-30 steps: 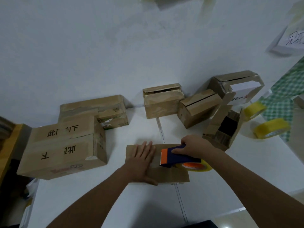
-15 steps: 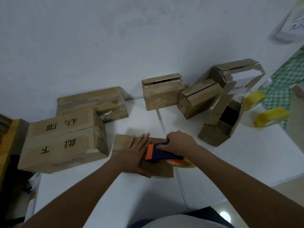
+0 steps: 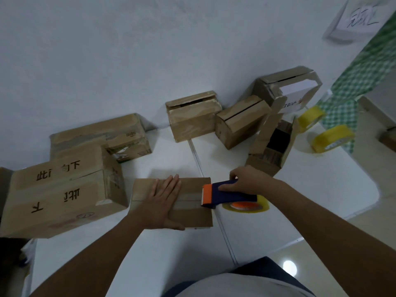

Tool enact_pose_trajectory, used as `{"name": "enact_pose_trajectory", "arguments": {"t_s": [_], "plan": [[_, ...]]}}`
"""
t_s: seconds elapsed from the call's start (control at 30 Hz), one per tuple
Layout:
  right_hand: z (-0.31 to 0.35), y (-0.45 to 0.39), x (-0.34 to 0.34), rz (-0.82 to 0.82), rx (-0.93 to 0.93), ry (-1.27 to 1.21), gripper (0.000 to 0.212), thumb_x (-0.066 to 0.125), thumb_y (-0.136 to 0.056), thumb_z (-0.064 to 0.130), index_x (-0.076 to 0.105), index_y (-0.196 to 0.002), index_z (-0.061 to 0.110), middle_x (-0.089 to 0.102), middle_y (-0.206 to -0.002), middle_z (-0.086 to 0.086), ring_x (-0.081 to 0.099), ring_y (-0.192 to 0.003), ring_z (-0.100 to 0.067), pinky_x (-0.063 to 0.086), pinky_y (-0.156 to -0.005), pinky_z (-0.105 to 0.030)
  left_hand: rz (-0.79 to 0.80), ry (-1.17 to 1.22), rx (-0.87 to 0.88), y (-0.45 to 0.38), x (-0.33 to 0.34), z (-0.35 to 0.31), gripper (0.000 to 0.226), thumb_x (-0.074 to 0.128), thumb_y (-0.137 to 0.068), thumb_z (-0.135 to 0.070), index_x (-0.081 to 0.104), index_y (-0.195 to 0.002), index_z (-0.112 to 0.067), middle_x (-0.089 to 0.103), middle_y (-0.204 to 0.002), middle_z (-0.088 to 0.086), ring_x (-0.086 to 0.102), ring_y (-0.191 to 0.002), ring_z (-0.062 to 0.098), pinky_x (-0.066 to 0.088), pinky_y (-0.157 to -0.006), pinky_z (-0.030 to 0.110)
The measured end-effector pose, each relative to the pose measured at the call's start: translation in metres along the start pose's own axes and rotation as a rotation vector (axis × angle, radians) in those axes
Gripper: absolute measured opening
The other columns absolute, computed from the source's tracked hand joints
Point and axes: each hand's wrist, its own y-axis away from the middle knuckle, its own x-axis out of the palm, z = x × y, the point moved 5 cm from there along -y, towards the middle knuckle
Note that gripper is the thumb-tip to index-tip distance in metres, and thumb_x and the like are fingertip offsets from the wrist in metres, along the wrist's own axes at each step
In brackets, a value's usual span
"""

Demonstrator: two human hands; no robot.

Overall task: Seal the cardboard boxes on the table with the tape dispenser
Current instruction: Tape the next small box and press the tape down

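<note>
A flat cardboard box (image 3: 194, 217) lies in front of me on the white table (image 3: 310, 189). My left hand (image 3: 164, 202) presses flat on its top, fingers spread. My right hand (image 3: 249, 181) grips the blue and orange tape dispenser (image 3: 227, 195), whose orange blade end rests at the box's right edge over the centre seam. Its yellow tape roll (image 3: 246, 205) hangs past the box on the right. A strip of clear tape lies along the seam between my left hand and the dispenser.
A large printed box (image 3: 62, 196) sits left, with another box (image 3: 100, 136) behind it. Against the wall stand two small boxes (image 3: 192, 116) (image 3: 240, 121), an open-flapped box (image 3: 272, 146) and a taller box (image 3: 287, 86). Two spare yellow tape rolls (image 3: 332, 139) (image 3: 310, 115) lie at the right.
The dispenser and my right hand have slid right along the seam to the box's right edge. My left hand stays pressed on the box. The camera view has shifted.
</note>
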Motion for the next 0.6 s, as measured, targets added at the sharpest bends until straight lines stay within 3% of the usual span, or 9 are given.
{"name": "enact_pose_trajectory", "arguments": {"t_s": [0.37,0.6], "plan": [[-0.038,-0.002,0.033,-0.018,-0.046,-0.131,0.046,0.056,-0.083,0.067,0.058,-0.102,0.026,0.063,-0.104,0.002,0.059,-0.087,-0.011,0.048,-0.070,-0.023,0.059,-0.039,0.038,-0.018,-0.007,-0.031,0.135,0.030,-0.061,-0.102,-0.037,-0.145,-0.020,-0.048,-0.150,0.007,-0.044,-0.138,0.028,-0.030,-0.109,0.049],[-0.040,0.000,0.038,-0.019,-0.061,-0.170,0.046,0.054,-0.083,0.070,0.057,-0.101,0.028,0.066,-0.104,0.000,0.061,-0.085,-0.012,0.054,-0.076,-0.030,0.002,-0.051,0.044,-0.031,-0.003,-0.047,0.129,0.029,-0.066,-0.100,-0.025,-0.152,-0.020,-0.035,-0.157,0.010,-0.034,-0.144,0.030,-0.014,-0.119,0.053]]}}
